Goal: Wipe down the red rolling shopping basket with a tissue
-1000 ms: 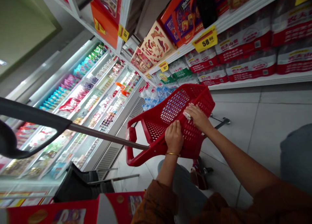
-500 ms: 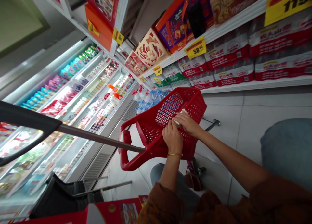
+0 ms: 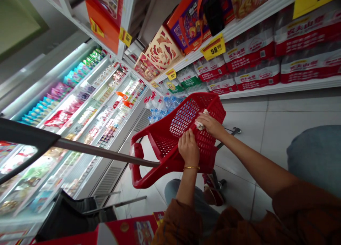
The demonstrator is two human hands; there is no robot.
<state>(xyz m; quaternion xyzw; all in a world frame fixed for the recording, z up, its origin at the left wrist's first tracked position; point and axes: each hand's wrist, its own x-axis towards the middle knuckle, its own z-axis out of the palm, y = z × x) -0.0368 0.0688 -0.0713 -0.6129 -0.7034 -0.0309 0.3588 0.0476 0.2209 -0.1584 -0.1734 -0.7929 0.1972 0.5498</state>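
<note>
A red plastic shopping cart (image 3: 153, 175) with latticed basket walls stands tilted across the middle of the view. Over its near rim lies my left hand (image 3: 188, 149), fingers together and bent over the edge, thumb hidden; a gold bangle circles the wrist. Farther along the same side, my right hand (image 3: 211, 126) is closed on a crumpled white cloth or tissue (image 3: 199, 125). The cloth pokes out past the fingers and presses against the rim and lattice.
Shelves on the right hold shrink-wrapped water bottle packs (image 3: 255, 76) and gift boxes (image 3: 165, 48). A lit refrigerated display (image 3: 87, 113) lines the left. A grey metal pole (image 3: 106, 152) crosses before the cart handle. A black seat-like object (image 3: 66, 214) and red box (image 3: 125, 230) are at lower left.
My right hand has slid away from my left hand along the cart's rim, taking the white cloth with it. My left hand stays at nearly the same place.
</note>
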